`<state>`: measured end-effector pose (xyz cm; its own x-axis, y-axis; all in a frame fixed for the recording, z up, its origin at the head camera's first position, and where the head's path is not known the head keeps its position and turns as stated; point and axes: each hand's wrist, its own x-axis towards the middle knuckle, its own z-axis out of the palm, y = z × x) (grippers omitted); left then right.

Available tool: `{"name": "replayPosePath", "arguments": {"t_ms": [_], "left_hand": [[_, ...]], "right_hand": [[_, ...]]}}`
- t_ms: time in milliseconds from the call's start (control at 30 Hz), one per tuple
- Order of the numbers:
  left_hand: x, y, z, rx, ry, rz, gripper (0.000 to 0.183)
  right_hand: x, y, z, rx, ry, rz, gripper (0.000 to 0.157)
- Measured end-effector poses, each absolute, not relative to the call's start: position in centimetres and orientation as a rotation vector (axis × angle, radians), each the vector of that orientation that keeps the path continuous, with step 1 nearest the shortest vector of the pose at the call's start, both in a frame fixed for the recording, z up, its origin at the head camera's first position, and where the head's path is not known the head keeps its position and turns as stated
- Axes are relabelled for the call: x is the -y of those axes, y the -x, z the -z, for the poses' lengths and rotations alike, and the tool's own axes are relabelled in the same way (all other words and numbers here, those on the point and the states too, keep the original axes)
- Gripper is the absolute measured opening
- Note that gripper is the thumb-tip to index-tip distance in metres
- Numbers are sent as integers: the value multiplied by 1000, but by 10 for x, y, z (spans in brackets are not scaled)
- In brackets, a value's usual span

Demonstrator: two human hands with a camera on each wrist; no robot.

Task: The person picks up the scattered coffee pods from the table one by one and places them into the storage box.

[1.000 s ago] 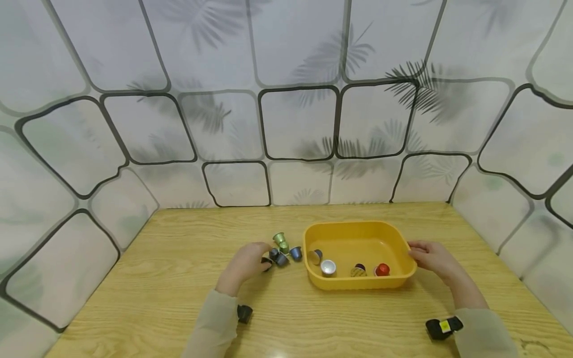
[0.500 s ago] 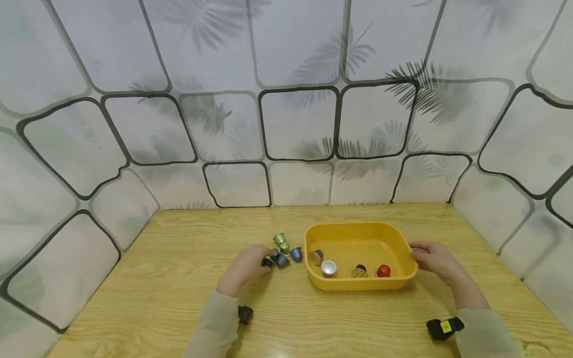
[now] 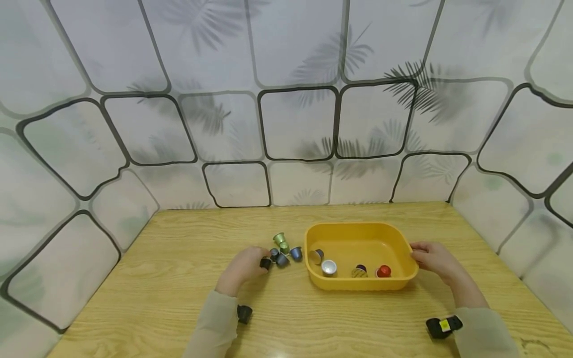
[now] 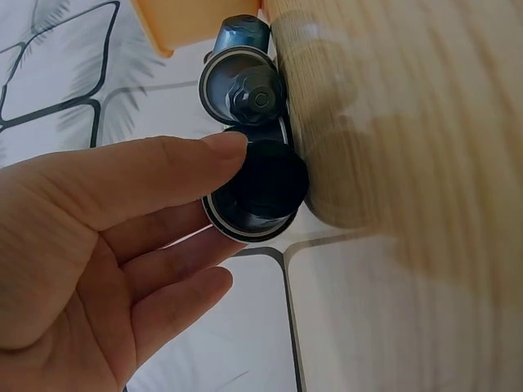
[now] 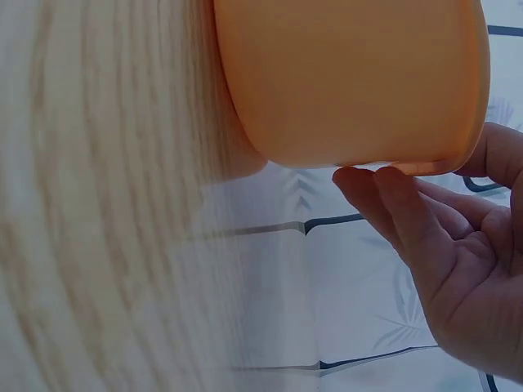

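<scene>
My left hand (image 3: 245, 268) pinches a black coffee capsule (image 3: 265, 263) between thumb and fingers, low over the table. In the left wrist view the thumb lies across this dark capsule (image 4: 270, 184), and its silver rim shows below. Close beyond it lie a small dark blue capsule (image 3: 274, 253), a grey-blue one (image 3: 282, 260), a brighter blue one (image 3: 296, 254) and two green ones (image 3: 279, 239). My right hand (image 3: 434, 257) grips the right end of a yellow plastic bin (image 3: 358, 284), thumb at its rim and fingertips against the outer wall (image 5: 351, 98).
Inside the bin, along its near and left sides, lie a white capsule (image 3: 329, 268), a red one (image 3: 383, 271), a yellow patterned one (image 3: 359, 272) and a tan one (image 3: 315, 256). A patterned curtain (image 3: 300, 184) rises behind the wooden table (image 3: 179, 258).
My left hand has drawn slightly toward me, and the black capsule in its fingers shows more fully, turned in the grip. My right hand stays on the bin, which has barely shifted right.
</scene>
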<state>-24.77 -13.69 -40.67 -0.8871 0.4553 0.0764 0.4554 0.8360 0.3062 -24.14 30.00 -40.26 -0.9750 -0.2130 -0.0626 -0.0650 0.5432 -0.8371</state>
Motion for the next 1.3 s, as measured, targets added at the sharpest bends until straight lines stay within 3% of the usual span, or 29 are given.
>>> {"name": "replayPosePath", "arguments": {"t_ms": [367,1300], "left_hand": [[139,250,410,3000,807,453,18],[142,250,413,3020,798,475,22]], "right_hand": [[-303,244,405,-2589,226,1396,41],[-306,246,410,-2542,240,1429,42]]}}
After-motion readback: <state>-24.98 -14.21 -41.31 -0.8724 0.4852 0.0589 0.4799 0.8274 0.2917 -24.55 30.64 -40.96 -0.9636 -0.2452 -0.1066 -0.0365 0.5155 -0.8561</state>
